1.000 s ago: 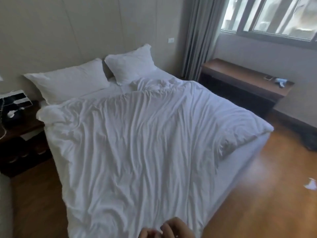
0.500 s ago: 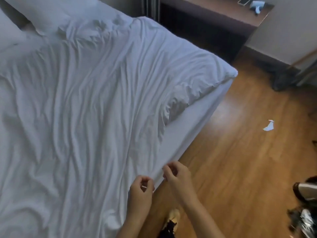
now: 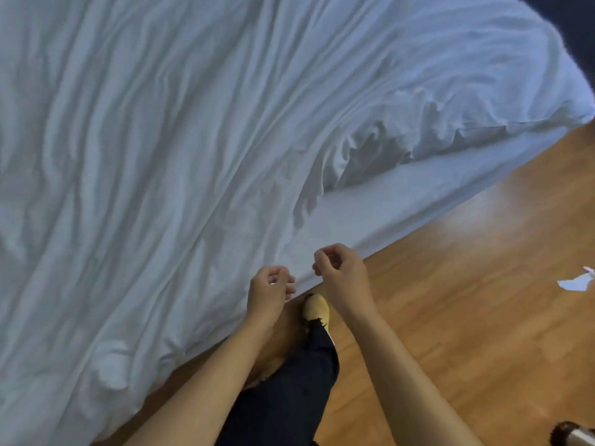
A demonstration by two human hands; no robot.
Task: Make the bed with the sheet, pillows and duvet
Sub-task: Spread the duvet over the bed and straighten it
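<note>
White duvet (image 3: 180, 149) rumpled across bed, filling frame from 9 to 1 o'clock. Left hand (image 3: 269, 292) at its near edge, 6 o'clock, fingers curled, grip unclear; right hand (image 3: 343, 272) beside, fingers curled, cannot tell either. Paper scrap (image 3: 576, 281) on floor (image 3: 467, 317), 3 o'clock.

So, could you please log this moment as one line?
left hand: pinching crumpled white duvet edge | right hand: curled at edge, grip unclear | wooden floor: white scrap

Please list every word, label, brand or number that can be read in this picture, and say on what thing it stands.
None can be read.
The white duvet, the wooden floor and the yellow shoe show no writing.
The white paper scrap on the floor is too small and blurred to tell.
</note>
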